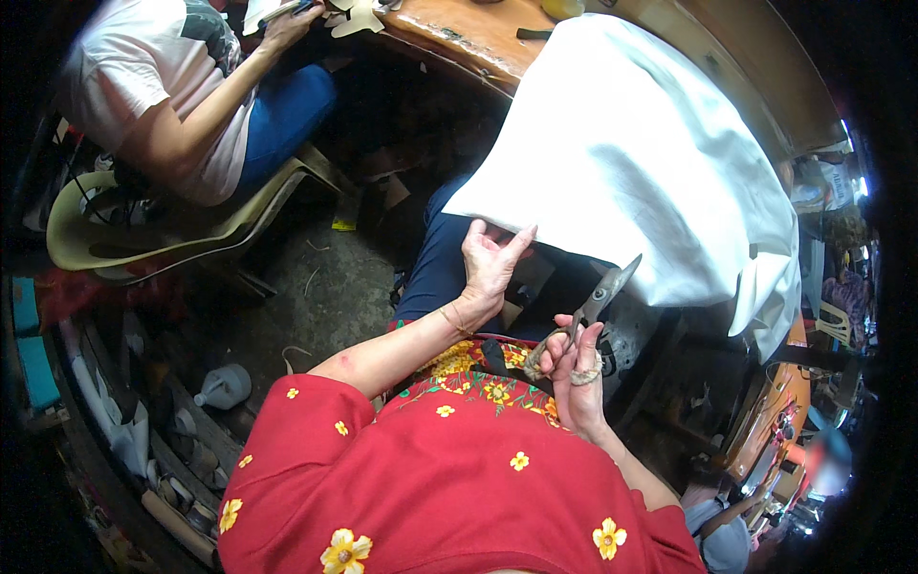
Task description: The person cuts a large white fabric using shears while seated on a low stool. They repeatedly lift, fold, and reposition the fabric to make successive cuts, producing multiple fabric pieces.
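A large sheet of white material (pixel 612 143) drapes from the table down toward my lap, its near edge hanging loose. My left hand (pixel 491 266) pinches that edge near its left corner, thumb and fingers closed on it. In my right hand (pixel 576 368) is a pair of scissors (pixel 598 297) with wrapped, cord-like handles. Their blades point up and to the right, with the tips by the lower edge of the white sheet. Whether the blades touch the sheet I cannot tell.
A brown worktable (pixel 459 38) runs along the far side. At the far left a person (pixel 167 105) sits on a pale plastic chair (pixel 143 251). A white plastic jug (pixel 225 386) lies on the floor among scraps at the left. Another table (pixel 765 421) stands at the right.
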{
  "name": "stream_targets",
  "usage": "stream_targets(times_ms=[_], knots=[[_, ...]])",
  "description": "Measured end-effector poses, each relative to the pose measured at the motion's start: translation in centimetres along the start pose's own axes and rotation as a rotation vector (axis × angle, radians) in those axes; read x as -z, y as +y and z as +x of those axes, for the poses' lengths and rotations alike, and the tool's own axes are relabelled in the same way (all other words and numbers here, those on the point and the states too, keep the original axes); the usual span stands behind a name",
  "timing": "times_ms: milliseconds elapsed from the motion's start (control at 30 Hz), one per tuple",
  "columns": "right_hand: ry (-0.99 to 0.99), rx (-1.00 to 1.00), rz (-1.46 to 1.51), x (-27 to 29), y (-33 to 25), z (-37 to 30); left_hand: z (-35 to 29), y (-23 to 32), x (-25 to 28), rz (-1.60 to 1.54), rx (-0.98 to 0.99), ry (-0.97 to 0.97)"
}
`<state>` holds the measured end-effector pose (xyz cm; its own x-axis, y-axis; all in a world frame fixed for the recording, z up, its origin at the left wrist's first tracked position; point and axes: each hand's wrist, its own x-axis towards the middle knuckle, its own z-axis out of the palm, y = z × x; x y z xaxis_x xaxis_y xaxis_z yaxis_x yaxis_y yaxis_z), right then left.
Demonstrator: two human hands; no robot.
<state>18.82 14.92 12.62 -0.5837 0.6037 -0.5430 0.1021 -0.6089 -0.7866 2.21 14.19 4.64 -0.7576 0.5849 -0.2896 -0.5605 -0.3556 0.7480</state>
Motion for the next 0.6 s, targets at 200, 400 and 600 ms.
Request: stream_targets(times_ms=[200,400,600], knots=[[0.001,0.013,-0.027,0.1,0.0,-0.1,0.3,-0.2,1.5,-0.034,0.012,0.039],[-0.03,0.026,-0.029,0.3,0.7,-0.2,0.5,-0.8,1.6,-0.13,0.007,0.01],[-0.011,0.03,-0.062,0.3,0.7,0.2,0.7,-2.2,-3.1,-0.153,0.179,-0.173]])
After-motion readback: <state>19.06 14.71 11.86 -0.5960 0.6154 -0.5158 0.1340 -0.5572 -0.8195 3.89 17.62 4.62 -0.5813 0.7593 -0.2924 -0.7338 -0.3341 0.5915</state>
